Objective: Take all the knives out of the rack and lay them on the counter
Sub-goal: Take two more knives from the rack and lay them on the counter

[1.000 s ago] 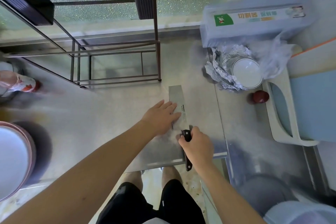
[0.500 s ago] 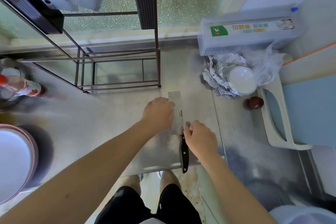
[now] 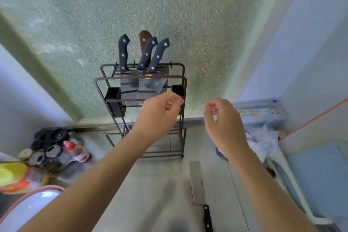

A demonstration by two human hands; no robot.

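A dark wire rack (image 3: 183, 100) stands against the frosted window. Several knives stick up from its top: three with black riveted handles (image 3: 123, 54) (image 3: 147, 52) (image 3: 158, 55) and one with a brown handle (image 3: 144, 38) behind them. A cleaver with a black handle (image 3: 197, 184) lies flat on the steel counter (image 3: 150, 194), near the front. My left hand (image 3: 158, 117) hovers in front of the rack's upper right, fingers loosely curled and holding nothing. My right hand (image 3: 222, 122) hangs in the air to the right of the rack, also with nothing in it.
Spice jars and a red-capped bottle (image 3: 75, 151) crowd the counter's left back corner. A yellow container (image 3: 13, 177) and a pink-rimmed bowl (image 3: 28, 207) sit at the left. A long grey box (image 3: 261, 111), crumpled plastic (image 3: 263, 143) and a white drainer (image 3: 290, 184) fill the right side.
Both hands let go of the cleaver, which stays on the counter, and rose toward the rack. My view tilted up, bringing the knives in the rack into sight.
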